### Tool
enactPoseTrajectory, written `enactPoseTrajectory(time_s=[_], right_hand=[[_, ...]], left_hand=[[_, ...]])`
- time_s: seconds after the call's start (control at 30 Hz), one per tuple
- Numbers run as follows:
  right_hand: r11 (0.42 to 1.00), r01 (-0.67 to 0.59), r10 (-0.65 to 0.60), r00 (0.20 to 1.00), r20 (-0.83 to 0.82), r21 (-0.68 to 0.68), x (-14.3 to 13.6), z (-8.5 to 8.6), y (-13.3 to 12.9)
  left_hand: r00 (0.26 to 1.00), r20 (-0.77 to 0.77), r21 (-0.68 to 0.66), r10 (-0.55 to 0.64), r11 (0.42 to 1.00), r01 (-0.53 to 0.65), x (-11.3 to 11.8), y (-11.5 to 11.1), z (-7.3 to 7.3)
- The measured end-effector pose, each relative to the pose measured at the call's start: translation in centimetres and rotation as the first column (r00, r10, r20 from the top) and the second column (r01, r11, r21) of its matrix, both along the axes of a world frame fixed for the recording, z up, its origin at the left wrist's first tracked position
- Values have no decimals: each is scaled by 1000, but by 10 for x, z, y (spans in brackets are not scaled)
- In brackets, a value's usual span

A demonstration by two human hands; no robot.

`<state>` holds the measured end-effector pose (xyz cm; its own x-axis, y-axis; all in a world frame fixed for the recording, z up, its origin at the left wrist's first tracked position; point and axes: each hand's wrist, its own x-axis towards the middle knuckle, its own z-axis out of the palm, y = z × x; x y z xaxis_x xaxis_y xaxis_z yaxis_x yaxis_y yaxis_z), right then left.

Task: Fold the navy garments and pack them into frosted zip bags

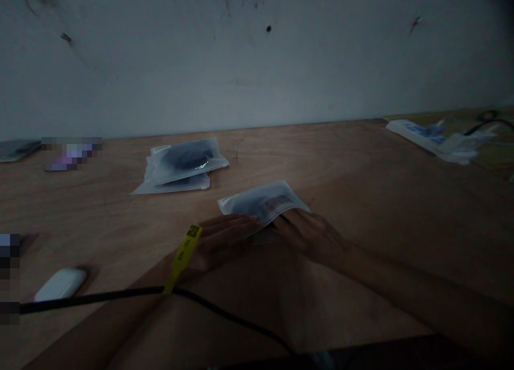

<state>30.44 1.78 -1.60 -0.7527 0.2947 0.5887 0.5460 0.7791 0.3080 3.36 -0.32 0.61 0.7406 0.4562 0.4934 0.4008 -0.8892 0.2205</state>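
A frosted plastic zip bag (257,201) with something dark inside lies on the wooden table, its raised mouth facing me. My left hand (225,237) is at the bag's near left edge, fingers long and close together over the plastic, its thumb hidden. At the near right, my right hand (307,232) has its fingers at the bag's mouth, fingertips partly hidden under the lifted upper lip. Both hands appear closed on the bag. Farther left, several similar bags (187,158) with dark contents lie in a small pile.
A black cable (120,294) with a yellow tag (182,257) crosses before my left forearm. A white rounded case (61,284) lies at left. Plastic packaging (437,140) is at the far right. The table (361,188) meets a stained wall (257,75).
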Motion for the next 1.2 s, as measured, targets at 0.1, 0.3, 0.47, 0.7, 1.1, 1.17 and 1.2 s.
enactPoseTrajectory(time_s=[0.1,0.3,0.47,0.7,1.1,1.17,1.2], right_hand=[[987,-159,161,986,-41,36,-1,0,-1],[993,-71,70,997,-10,-94,-6,-4,-2],[979,-204,205,978,-47,30,-4,-3,-3],[902,-426,432,897,-98,70,-14,-7,-20],[924,-381,379,913,-150,13,-66,-12,-18],[926,-377,378,916,-138,32,-65,-9,-18],[925,-376,379,916,-134,43,-64,-8,-18]], left_hand=[[992,-114,32,-62,997,66,-7,0,7],[996,-64,87,-68,994,74,-8,10,-4],[973,-227,122,50,992,-23,-5,21,-13],[933,-348,145,92,989,-43,3,14,-11],[912,-397,86,106,993,-78,8,16,-21],[914,-388,69,116,993,-97,7,15,-21],[921,-372,62,118,993,-102,6,15,-21]])
